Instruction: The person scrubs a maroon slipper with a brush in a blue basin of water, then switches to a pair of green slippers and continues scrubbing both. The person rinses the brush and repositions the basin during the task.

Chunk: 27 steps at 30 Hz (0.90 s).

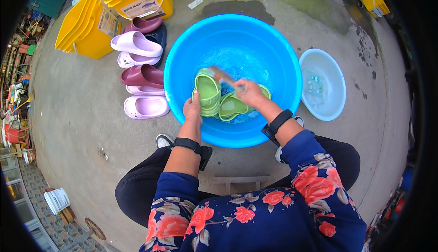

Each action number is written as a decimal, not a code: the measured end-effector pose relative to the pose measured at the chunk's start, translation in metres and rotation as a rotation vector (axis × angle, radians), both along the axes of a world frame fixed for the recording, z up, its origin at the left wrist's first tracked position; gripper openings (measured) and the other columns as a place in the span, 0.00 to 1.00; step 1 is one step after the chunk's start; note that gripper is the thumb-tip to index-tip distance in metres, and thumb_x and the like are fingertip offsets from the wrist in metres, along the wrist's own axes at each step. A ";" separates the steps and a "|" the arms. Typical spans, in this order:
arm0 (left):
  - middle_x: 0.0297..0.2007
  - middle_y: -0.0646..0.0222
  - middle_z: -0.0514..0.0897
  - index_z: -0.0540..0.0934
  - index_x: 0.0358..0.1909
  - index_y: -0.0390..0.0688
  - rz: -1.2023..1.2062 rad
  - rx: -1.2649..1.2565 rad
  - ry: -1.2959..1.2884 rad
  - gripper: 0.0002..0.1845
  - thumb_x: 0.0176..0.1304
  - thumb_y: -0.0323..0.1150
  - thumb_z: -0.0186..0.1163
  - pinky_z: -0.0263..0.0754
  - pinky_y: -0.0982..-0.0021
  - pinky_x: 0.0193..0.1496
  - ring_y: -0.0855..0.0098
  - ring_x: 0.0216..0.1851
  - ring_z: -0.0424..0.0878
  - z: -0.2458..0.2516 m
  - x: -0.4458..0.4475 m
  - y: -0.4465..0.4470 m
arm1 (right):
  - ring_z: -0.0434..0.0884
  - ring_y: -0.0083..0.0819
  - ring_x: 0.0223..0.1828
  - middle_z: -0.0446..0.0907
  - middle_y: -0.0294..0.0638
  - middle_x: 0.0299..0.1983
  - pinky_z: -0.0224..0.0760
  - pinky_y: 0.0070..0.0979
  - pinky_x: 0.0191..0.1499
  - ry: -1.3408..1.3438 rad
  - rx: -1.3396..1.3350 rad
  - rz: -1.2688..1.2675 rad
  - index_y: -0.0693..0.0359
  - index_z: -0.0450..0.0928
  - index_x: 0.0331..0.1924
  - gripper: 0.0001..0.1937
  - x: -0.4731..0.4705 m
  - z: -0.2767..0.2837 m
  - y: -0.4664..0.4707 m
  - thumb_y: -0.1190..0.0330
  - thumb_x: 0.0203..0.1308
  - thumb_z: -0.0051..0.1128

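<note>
A big blue plastic basin with water in its bottom stands before me. My left hand grips a green clog over the basin, thumb on its near left side. My right hand is closed around the handle of a brush; the brush is blurred, and its head is at the upper right rim of that clog. A second green clog lies in the basin, under and beside my right hand, which partly hides it.
Pink and maroon slippers stand in a row left of the basin. Yellow buckets are at the upper left. A light blue oval basin with small pieces inside sits at the right. A low stool frame shows between my legs.
</note>
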<state>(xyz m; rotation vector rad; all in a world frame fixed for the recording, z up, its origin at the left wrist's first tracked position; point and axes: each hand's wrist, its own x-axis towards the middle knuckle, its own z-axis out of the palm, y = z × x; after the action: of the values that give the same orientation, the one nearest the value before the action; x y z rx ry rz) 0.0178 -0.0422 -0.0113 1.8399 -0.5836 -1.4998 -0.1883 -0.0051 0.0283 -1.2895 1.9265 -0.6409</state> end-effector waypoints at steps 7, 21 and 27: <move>0.41 0.59 0.75 0.69 0.48 0.37 0.032 0.142 0.307 0.29 0.55 0.52 0.52 0.71 0.64 0.39 0.65 0.40 0.75 0.003 0.002 0.001 | 0.75 0.47 0.37 0.76 0.50 0.33 0.67 0.38 0.39 0.113 0.099 -0.041 0.51 0.72 0.37 0.11 0.001 0.004 0.005 0.70 0.45 0.50; 0.43 0.60 0.75 0.68 0.49 0.38 0.026 0.118 0.295 0.27 0.55 0.49 0.53 0.72 0.66 0.39 0.65 0.41 0.75 0.010 -0.006 0.005 | 0.77 0.45 0.36 0.77 0.49 0.33 0.69 0.37 0.38 -0.085 -0.242 0.172 0.51 0.74 0.38 0.13 -0.002 0.008 0.001 0.70 0.44 0.52; 0.42 0.61 0.75 0.68 0.49 0.36 0.014 -0.069 0.057 0.27 0.50 0.41 0.61 0.70 0.68 0.42 0.66 0.41 0.75 0.004 -0.010 0.014 | 0.76 0.46 0.36 0.77 0.48 0.31 0.69 0.38 0.37 0.240 0.014 0.112 0.50 0.74 0.39 0.14 -0.007 0.010 0.001 0.72 0.44 0.49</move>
<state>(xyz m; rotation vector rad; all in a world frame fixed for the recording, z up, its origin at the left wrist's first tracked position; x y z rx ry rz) 0.0078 -0.0279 -0.0070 1.7404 -0.5868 -1.4993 -0.1953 -0.0043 0.0383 -1.5105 2.0262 -0.4308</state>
